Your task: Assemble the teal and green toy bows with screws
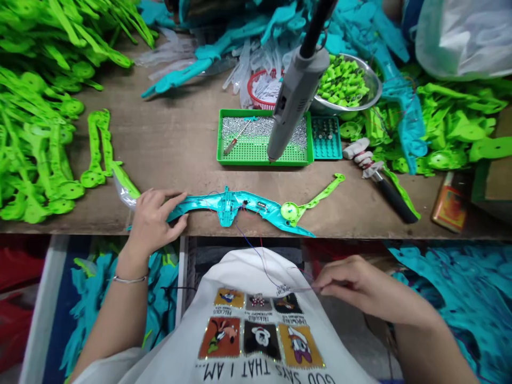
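Observation:
A turquoise plastic bow-shaped shell [200, 202] lies open side up near the table's front edge, with small electronic parts and thin wires inside. My left hand [158, 218] rests over its left end, thumb and fingers on either side of it. On the shell's right end sits a lime-green arm with a round hub [291, 212]. Another green limb [126, 181], partly in clear plastic, shows beyond my left hand. Blue and red wires [256, 250] run from the shell down over the white shirt. My right hand [352, 285] pinches the wire ends below the table edge.
A grey electric screwdriver [294, 98] hangs over a green tray [240, 157] of screws. Behind are a red basket [260, 98] and a metal bowl [374, 88] of green pieces. Green parts [36, 138] pile up left. A black-handled tool [394, 200] and an orange box [452, 205] lie right.

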### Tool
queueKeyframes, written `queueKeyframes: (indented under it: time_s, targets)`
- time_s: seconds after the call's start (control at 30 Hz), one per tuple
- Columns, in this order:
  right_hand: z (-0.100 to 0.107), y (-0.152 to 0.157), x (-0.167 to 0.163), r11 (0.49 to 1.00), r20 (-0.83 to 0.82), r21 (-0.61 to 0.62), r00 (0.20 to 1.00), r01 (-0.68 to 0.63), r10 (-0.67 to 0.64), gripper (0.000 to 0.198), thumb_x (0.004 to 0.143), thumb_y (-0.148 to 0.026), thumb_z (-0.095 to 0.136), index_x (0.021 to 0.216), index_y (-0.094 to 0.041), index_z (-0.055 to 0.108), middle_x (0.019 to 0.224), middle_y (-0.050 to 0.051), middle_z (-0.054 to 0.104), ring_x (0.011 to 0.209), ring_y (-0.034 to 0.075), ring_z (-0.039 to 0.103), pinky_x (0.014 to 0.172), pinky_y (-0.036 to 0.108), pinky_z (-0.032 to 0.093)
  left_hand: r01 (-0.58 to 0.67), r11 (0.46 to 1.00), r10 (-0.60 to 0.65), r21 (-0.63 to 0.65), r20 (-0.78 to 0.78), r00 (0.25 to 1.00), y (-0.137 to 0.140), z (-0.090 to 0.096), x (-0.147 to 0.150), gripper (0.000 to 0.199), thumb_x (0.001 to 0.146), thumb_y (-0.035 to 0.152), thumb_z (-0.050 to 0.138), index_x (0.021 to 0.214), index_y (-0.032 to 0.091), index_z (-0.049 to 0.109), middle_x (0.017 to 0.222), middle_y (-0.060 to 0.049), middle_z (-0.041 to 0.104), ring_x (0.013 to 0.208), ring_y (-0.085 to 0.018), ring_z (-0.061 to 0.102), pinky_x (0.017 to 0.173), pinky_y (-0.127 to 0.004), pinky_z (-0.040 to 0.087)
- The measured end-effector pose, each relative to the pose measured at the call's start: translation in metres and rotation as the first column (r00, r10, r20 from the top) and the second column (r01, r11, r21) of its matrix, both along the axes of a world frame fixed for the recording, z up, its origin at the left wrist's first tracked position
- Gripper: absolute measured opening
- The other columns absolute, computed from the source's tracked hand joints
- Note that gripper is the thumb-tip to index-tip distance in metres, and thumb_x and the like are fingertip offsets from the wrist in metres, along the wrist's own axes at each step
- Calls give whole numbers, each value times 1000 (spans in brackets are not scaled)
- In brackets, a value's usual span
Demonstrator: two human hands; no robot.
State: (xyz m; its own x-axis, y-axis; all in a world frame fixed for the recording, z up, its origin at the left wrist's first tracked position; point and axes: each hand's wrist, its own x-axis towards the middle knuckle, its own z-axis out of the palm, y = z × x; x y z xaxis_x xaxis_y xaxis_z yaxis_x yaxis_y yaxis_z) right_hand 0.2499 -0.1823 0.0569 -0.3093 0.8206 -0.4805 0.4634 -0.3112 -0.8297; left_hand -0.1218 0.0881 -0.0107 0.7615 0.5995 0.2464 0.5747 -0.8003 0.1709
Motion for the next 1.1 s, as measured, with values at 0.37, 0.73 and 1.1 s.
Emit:
queueKeyframes:
  time_s: [0.37, 0.73, 1.1]
  targets:
    - [-35, 111, 42, 682, -146, 186, 706, 707, -692, 33, 67, -40, 85, 90, -19, 75, 83, 4, 78, 75, 19, 73, 73, 31, 60, 426, 902, -402, 68, 495, 770, -103, 14, 85, 30, 88, 14, 58, 118, 22, 62, 88, -4, 75, 72, -15, 69, 68, -28, 59]
    - [-34, 121, 71, 924, 120, 243, 937, 294, -329, 18, 74, -32, 72, 84, -18, 71, 80, 3, 77, 75, 17, 70, 72, 28, 54, 372, 913, -330, -166, 231, 915, -129, -21, 217, 62, 92, 48, 65, 132, 4, 54, 142, -29, 55, 138, -40, 50, 114, -58, 44]
    - [-38, 126, 82, 960, 252, 279, 961, 36, -110, 12, 83, -22, 65, 91, -19, 73, 85, 1, 80, 78, 15, 74, 72, 24, 51, 355, 916, -344, -185, 90, 935, -127, -15, 223, 53, 92, 47, 64, 134, 15, 58, 138, -20, 59, 131, -36, 53, 114, -55, 42]
